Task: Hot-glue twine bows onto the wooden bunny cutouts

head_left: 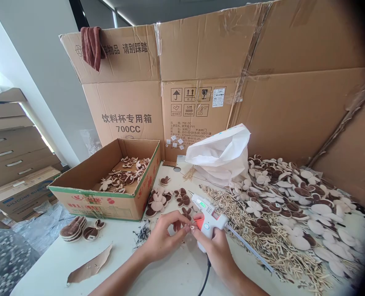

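Note:
In my right hand (219,249) is a white glue gun (211,224) with an orange trigger, its nozzle aimed up and to the left. A translucent glue stick (250,247) sticks out of its rear. My left hand (166,234) is closed in a pinch, fingertips meeting my right thumb and finger just left of the trigger. Something small and pale shows between them, too small to name. Brown and cream plush pieces (182,197) shaped like animal heads with ears lie just beyond my hands, and one is partly hidden behind my left fingers.
A cardboard box (105,201) at the left holds similar pieces. Short tan cord pieces (281,255) and a heap of plush shapes (293,193) spread at right. A white bag (219,158) stands behind. Cardboard walls (201,53) enclose the back. A black cable (205,277) runs toward me.

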A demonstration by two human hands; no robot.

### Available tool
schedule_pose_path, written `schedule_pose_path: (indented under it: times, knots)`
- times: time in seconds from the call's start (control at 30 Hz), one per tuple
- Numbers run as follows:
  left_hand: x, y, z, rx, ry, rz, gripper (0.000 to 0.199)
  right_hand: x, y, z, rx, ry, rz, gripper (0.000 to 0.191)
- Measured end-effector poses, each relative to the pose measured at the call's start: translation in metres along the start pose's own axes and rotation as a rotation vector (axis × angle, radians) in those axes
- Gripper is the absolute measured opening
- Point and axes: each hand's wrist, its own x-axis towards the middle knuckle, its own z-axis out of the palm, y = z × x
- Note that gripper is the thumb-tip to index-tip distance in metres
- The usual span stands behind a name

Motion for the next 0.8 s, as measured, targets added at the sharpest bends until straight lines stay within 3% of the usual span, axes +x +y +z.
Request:
schedule_pose_path:
  times: [0.37, 0.8]
  knots:
    - [0.0007, -0.0052, 0.0008, 0.032, 0.072, -0.057, 0.015, 0.0006, -0.0001, 0.0016, 0.04, -0.002, 0.045, 0.051]
    - [0.0024, -0.0081, -0.0007, -0.002, 0.051, -0.095, 0.023, 0.002, -0.0018, 0.0029, 0.038, 0.029, 0.066, 0.046]
